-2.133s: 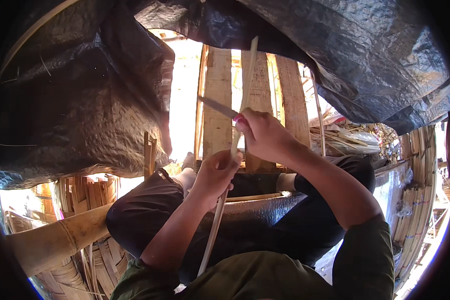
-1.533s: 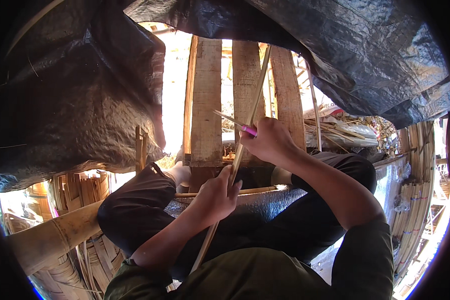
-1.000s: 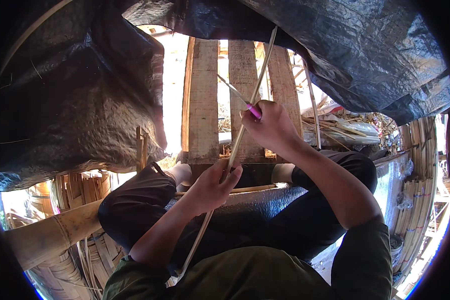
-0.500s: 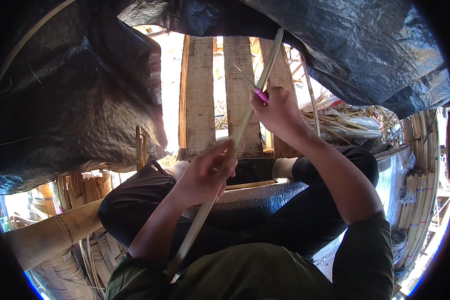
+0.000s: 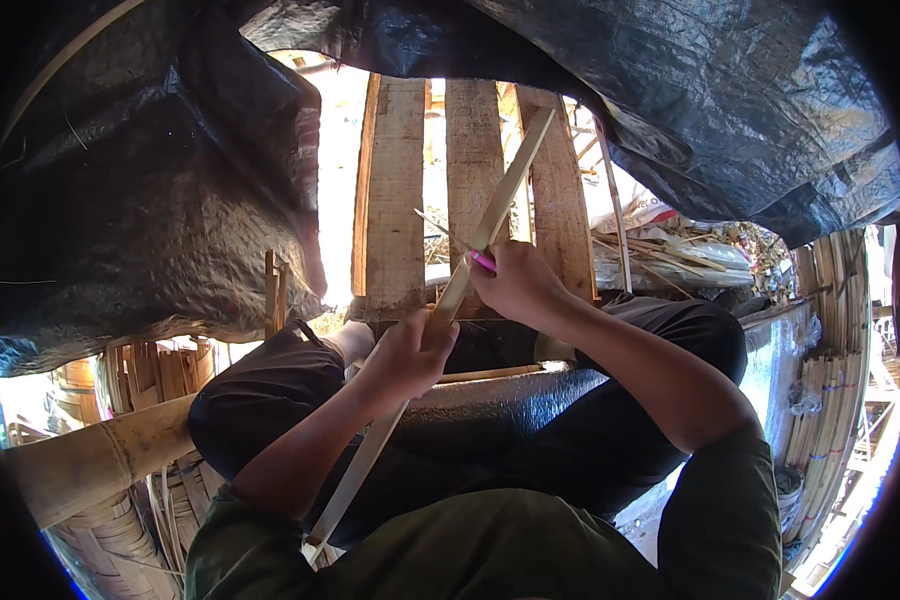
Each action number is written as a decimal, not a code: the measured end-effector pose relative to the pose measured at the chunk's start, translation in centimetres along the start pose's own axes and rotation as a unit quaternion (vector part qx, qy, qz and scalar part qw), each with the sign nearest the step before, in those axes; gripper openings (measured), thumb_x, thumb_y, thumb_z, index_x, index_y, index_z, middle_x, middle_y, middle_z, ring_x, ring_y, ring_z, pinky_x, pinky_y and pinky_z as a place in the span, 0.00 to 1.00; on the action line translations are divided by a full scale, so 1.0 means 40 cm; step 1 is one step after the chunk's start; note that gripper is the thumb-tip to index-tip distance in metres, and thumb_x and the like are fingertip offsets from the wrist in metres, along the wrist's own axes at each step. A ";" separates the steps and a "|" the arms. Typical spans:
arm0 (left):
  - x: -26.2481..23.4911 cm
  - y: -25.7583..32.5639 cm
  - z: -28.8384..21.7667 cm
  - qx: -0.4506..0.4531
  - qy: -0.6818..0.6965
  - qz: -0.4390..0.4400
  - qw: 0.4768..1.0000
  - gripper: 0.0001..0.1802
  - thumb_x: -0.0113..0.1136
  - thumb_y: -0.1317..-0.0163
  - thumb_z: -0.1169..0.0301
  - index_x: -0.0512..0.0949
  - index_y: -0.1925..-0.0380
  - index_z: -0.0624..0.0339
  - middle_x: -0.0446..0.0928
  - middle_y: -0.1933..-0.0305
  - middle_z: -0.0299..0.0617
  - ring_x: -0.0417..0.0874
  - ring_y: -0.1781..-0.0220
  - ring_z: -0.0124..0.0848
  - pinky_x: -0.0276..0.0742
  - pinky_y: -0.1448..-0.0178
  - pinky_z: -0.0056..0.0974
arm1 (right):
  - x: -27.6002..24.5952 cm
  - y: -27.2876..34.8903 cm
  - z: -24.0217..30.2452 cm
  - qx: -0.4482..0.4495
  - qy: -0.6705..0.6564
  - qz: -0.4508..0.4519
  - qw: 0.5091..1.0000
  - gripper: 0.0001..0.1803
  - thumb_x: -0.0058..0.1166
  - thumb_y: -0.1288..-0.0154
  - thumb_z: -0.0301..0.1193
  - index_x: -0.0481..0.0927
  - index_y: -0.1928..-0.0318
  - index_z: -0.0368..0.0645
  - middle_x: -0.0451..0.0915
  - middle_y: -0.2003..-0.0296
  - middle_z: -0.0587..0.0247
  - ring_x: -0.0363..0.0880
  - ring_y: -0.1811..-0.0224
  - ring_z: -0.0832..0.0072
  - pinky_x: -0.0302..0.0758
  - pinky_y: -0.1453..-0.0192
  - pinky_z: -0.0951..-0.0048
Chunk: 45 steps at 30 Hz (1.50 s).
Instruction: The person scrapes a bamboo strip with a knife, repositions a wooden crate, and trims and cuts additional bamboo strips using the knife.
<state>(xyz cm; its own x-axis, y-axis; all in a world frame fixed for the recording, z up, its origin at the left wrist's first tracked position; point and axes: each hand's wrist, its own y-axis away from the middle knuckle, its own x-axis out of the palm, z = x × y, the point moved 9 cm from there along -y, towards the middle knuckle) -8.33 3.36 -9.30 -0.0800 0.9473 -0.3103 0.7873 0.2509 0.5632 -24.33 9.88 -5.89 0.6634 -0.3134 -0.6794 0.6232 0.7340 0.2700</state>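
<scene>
A long pale bamboo strip (image 5: pixel 515 180) runs slantwise from the upper right, over my lap, to its near end beside my left sleeve. My left hand (image 5: pixel 407 356) is closed around the strip's middle. Just beyond it, my right hand (image 5: pixel 518 284) grips a small knife (image 5: pixel 482 261) with a pink handle. The knife's thin blade lies across the strip and points to the far left. Where exactly the edge meets the bamboo is too small to make out.
Wooden planks (image 5: pixel 395 190) stretch away in front of my crossed legs. Dark plastic sheeting (image 5: pixel 150 220) hangs at the left and overhead. A thick bamboo pole (image 5: pixel 100 455) lies at the left. Bundled bamboo slats (image 5: pixel 825 420) line the right side, with loose strips (image 5: pixel 670 250) farther off.
My right hand has drawn the knife toward me, closer to my left hand. The strip has shifted nearer, its far end now lower in view. My left hand has moved slightly nearer and left.
</scene>
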 end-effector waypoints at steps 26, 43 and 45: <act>0.029 0.030 -0.003 -0.044 0.207 0.075 0.975 0.27 0.48 0.25 0.46 0.71 0.67 0.63 0.74 0.81 0.36 0.78 0.79 0.24 0.75 0.74 0.32 | 0.011 0.030 0.018 0.113 -0.100 0.066 0.986 0.19 0.52 0.35 0.39 0.75 0.73 0.33 0.76 0.82 0.56 0.77 0.78 0.72 0.72 0.71 0.62; -0.032 0.022 -0.021 0.014 0.140 -0.071 0.988 0.20 0.51 0.24 0.56 0.73 0.63 0.66 0.74 0.75 0.43 0.74 0.72 0.29 0.70 0.65 0.39 | -0.044 0.047 0.103 -0.071 0.111 -0.033 0.991 0.26 0.45 0.25 0.44 0.78 0.76 0.39 0.76 0.87 0.52 0.81 0.81 0.52 0.79 0.72 0.53; -0.021 0.022 -0.018 0.005 0.167 -0.061 0.984 0.21 0.50 0.24 0.55 0.75 0.63 0.66 0.74 0.75 0.43 0.73 0.72 0.28 0.70 0.65 0.39 | -0.046 0.049 0.108 -0.076 0.126 -0.034 0.988 0.25 0.46 0.25 0.43 0.78 0.76 0.39 0.77 0.86 0.51 0.81 0.81 0.53 0.79 0.72 0.53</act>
<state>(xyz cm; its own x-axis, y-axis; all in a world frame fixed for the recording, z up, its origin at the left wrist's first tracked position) -8.00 2.93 -8.00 -0.3699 0.9231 -0.1051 0.7656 0.3669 0.5285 -22.53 9.29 -1.16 0.4855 -0.2193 -0.8463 0.5804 0.8048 0.1244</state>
